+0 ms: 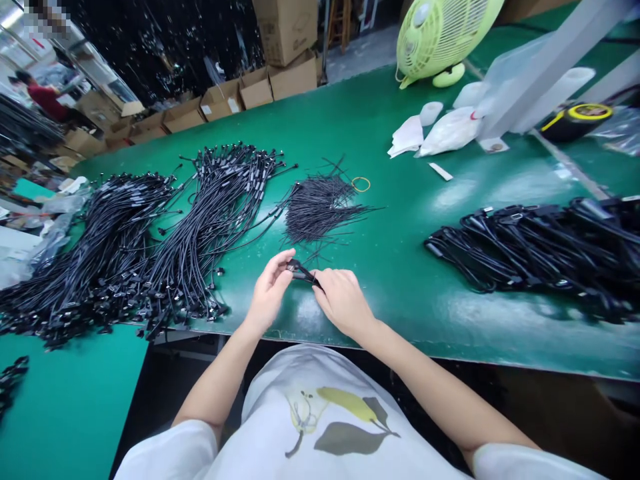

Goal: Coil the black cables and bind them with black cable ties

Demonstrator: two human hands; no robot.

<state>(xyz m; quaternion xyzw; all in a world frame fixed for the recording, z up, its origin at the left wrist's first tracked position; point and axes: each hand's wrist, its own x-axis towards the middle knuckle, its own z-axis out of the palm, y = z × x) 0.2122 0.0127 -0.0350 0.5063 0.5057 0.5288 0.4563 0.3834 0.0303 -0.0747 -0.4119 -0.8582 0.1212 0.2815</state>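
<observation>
Your left hand (270, 288) and right hand (343, 301) are both pinched shut on one black cable (301, 272), just inside the table (400, 260) front edge. Bare green between the ties (317, 207) ahead and the right cable stack (540, 250).

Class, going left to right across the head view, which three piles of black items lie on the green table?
heap of loose cables → pile of thin ties → row of bundled cables
</observation>
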